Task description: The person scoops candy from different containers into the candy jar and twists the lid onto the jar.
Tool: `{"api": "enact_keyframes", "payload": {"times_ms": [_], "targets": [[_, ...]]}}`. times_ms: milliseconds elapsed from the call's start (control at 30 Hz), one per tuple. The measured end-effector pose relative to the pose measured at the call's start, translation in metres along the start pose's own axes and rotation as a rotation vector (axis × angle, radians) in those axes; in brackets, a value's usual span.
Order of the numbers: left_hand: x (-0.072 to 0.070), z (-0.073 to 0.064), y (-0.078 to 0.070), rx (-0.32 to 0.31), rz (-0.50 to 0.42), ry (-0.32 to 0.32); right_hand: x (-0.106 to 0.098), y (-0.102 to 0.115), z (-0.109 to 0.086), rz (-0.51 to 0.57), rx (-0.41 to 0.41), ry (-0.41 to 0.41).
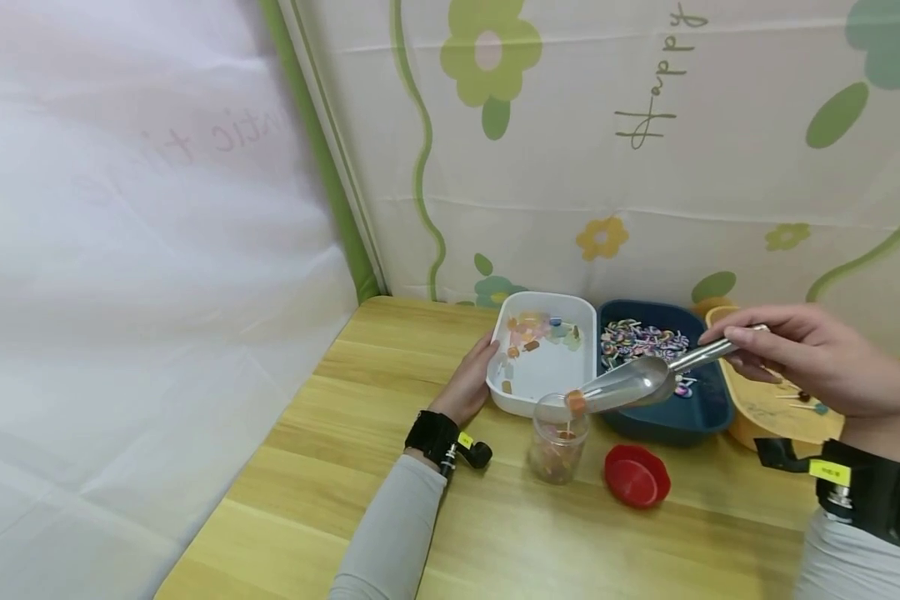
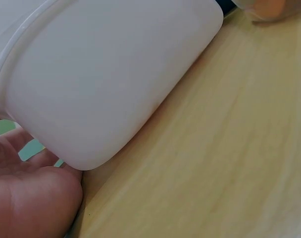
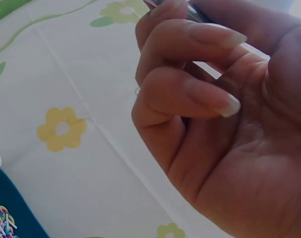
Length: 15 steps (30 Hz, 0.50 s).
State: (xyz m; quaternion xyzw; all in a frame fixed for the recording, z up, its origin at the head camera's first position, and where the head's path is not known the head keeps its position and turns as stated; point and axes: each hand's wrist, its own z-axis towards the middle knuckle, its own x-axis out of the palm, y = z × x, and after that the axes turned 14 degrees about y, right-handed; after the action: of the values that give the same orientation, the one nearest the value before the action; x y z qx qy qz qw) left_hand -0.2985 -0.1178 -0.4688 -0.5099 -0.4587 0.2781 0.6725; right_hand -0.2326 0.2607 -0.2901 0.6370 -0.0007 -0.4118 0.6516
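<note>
My right hand (image 1: pixel 817 354) grips the handle of a metal scoop (image 1: pixel 630 383) from above; in the right wrist view its fingers (image 3: pixel 190 94) are curled. The scoop tilts down to the left, its mouth at the opening of a clear jar (image 1: pixel 557 454). A small orange piece (image 1: pixel 575 403) sits at the scoop's lip, and more orange pieces lie in the jar. My left hand (image 1: pixel 465 379) holds the left side of a white bin (image 1: pixel 543 406) near its rim. Several small translucent coloured pieces are scattered in this bin. In the left wrist view the bin wall hides part of the fingers.
A red lid (image 1: pixel 637 477) lies on the wooden table (image 1: pixel 540 550) right of the jar. A dark blue bin (image 1: pixel 667 429) of colourful lollipop-shaped pieces and a yellow bin (image 1: pixel 753 412) with a few stick pieces stand to the right. A patterned curtain (image 1: pixel 540 192) hangs behind.
</note>
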Motion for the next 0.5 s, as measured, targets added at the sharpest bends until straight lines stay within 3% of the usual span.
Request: {"api": "enact_keyframes", "payload": {"times_ms": [133, 300, 367, 500], "targets": [[0.0, -0.0005, 0.0006, -0.001, -0.009, -0.006, 0.0016, 0.0018, 0.0, -0.104, 0.112, -0.023], [0.001, -0.0006, -0.0003, 0.006, 0.003, -0.001, 0.0007, 0.0027, 0.0, -0.152, 0.16, -0.042], [0.0016, -0.0006, -0.0011, 0.011, 0.007, 0.003, -0.0001, 0.0023, -0.0004, -0.144, 0.144, -0.041], [0.0017, -0.0002, -0.0001, 0.012, 0.007, -0.002, -0.001, -0.0017, 0.0011, -0.041, 0.036, -0.039]]}}
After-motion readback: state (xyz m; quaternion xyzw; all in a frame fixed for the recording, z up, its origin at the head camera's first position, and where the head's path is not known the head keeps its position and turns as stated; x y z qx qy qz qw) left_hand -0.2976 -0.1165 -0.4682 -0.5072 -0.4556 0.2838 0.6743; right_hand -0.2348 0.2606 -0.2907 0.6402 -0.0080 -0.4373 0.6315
